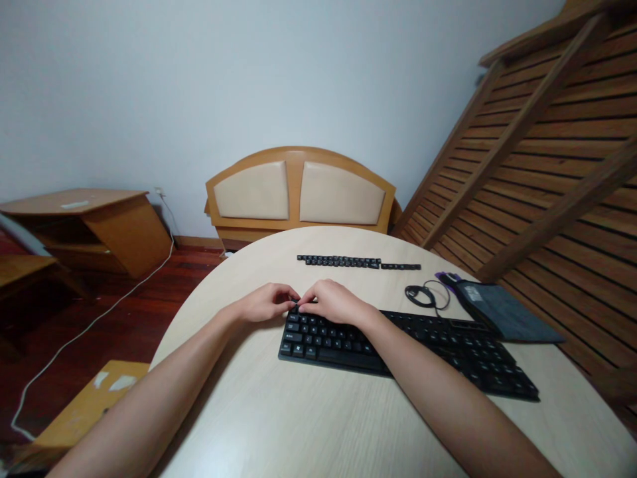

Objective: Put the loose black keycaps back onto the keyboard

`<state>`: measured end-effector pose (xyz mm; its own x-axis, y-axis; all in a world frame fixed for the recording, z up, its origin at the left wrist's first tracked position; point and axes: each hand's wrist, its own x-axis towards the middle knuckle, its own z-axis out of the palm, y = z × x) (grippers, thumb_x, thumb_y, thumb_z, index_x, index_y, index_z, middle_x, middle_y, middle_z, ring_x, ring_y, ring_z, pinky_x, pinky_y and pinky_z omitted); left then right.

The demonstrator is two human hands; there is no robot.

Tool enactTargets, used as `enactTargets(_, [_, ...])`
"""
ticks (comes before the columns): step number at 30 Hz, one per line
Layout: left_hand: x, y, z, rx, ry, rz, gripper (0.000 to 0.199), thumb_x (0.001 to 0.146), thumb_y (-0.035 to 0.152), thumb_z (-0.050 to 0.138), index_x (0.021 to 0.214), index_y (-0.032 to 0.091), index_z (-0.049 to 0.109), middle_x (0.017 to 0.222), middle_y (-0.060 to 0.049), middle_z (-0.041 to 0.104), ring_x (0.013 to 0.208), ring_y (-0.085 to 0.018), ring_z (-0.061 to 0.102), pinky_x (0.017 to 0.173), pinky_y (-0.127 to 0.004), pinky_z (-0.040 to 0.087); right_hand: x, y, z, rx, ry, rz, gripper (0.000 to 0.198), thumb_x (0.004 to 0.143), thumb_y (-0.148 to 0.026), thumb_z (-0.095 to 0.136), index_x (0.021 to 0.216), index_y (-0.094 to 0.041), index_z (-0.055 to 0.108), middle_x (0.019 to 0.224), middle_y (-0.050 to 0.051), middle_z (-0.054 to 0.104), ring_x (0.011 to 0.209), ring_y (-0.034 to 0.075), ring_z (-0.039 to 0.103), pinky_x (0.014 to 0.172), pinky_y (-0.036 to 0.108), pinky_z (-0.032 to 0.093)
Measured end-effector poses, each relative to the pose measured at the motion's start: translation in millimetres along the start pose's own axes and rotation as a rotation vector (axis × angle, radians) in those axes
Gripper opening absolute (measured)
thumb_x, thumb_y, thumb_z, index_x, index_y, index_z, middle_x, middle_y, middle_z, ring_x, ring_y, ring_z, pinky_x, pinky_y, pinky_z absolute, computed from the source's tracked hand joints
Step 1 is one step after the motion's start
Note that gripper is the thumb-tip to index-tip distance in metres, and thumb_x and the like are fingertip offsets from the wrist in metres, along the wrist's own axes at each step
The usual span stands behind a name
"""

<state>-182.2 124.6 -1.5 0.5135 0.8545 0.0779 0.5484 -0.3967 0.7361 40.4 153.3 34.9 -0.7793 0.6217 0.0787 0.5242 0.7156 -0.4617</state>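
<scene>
A black keyboard point(348, 358) lies on the round, pale wood-grain table point(279, 411). My left hand point(266, 303) is at its upper left corner, thumb and fingertips pinched together. My right hand point(332, 303) reaches over the same corner from the right, its fingers bent and the thumb close to the left fingertips. Something small and dark shows between the two hands, too small to name. Part of the top key rows is hidden under my right hand and forearm. Beyond the hands, loose black keycaps point(343, 261) are lined up in rows.
A coiled black cable point(421, 296) runs to the keyboard's back edge. To its right lies a dark grey cloth pouch point(502, 312) with a purple edge. Behind the table stands a padded headboard point(298, 192); wooden slats point(547, 146) lean at the right. A desk point(99, 226) is at the left.
</scene>
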Motion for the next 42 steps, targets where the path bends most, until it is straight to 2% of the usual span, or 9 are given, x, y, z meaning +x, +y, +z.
enactTargets(4, [0, 1, 0, -0.012, 0.002, 0.002, 0.031, 0.091, 0.038, 0.057, 0.102, 0.012, 0.069, 0.089, -0.007, 0.071, 0.078, -0.019, 0.063, 0.072, -0.028, 0.049, -2, -12, -1, -0.186, 0.023, 0.028, 0.018, 0.089, -0.035, 0.067, 0.1, -0.032, 0.08, 0.097, 0.003, 0.08, 0.092, 0.023, 0.071, 0.074, 0.028, 0.046])
enactTargets(11, [0, 7, 0, -0.013, 0.004, -0.009, 0.033, 0.092, 0.041, 0.056, 0.101, 0.012, 0.069, 0.092, -0.008, 0.072, 0.082, -0.02, 0.064, 0.074, -0.028, 0.049, -3, -23, -1, -0.291, 0.023, 0.055, 0.013, 0.086, -0.034, 0.072, 0.095, -0.029, 0.08, 0.092, 0.005, 0.079, 0.091, 0.025, 0.071, 0.073, 0.029, 0.047])
enactTargets(17, [0, 8, 0, -0.001, 0.003, -0.019, 0.037, 0.093, 0.044, 0.057, 0.106, 0.012, 0.069, 0.096, -0.009, 0.072, 0.086, -0.021, 0.064, 0.077, -0.03, 0.049, -5, -11, -6, -0.161, 0.035, 0.0, 0.016, 0.09, -0.029, 0.065, 0.096, -0.03, 0.08, 0.093, 0.002, 0.079, 0.089, 0.022, 0.071, 0.074, 0.027, 0.046])
enactTargets(23, [0, 7, 2, -0.016, 0.002, -0.03, 0.042, 0.093, 0.05, 0.058, 0.107, 0.013, 0.069, 0.099, -0.01, 0.071, 0.091, -0.023, 0.063, 0.08, -0.031, 0.048, 0, -1, 0, -0.05, 0.085, 0.088, 0.016, 0.088, -0.032, 0.065, 0.092, -0.027, 0.081, 0.091, 0.003, 0.079, 0.087, 0.02, 0.07, 0.072, 0.026, 0.046])
enactTargets(30, [5, 3, 6, -0.131, -0.043, -0.075, 0.05, 0.087, 0.057, 0.064, 0.108, 0.012, 0.067, 0.101, -0.011, 0.071, 0.088, -0.022, 0.063, 0.078, -0.031, 0.049, 6, 10, 10, 0.129, 0.032, 0.13, 0.016, 0.084, -0.033, 0.07, 0.088, -0.021, 0.082, 0.079, 0.004, 0.078, 0.078, 0.018, 0.069, 0.065, 0.024, 0.043])
enactTargets(34, [7, 4, 6, -0.172, -0.058, -0.11, 0.049, 0.085, 0.055, 0.066, 0.107, 0.012, 0.068, 0.1, -0.01, 0.071, 0.088, -0.021, 0.063, 0.079, -0.031, 0.049, 7, 9, 9, 0.153, -0.003, 0.139, 0.018, 0.084, -0.033, 0.07, 0.086, -0.02, 0.082, 0.074, 0.003, 0.077, 0.076, 0.018, 0.068, 0.063, 0.023, 0.041])
enactTargets(42, [7, 5, 9, -0.154, -0.042, -0.146, 0.043, 0.083, 0.049, 0.068, 0.107, 0.013, 0.066, 0.092, -0.006, 0.069, 0.082, -0.019, 0.062, 0.076, -0.03, 0.048, 7, 8, 10, 0.129, -0.013, 0.138, 0.014, 0.084, -0.03, 0.071, 0.086, -0.021, 0.082, 0.078, 0.003, 0.078, 0.075, 0.017, 0.068, 0.064, 0.023, 0.041])
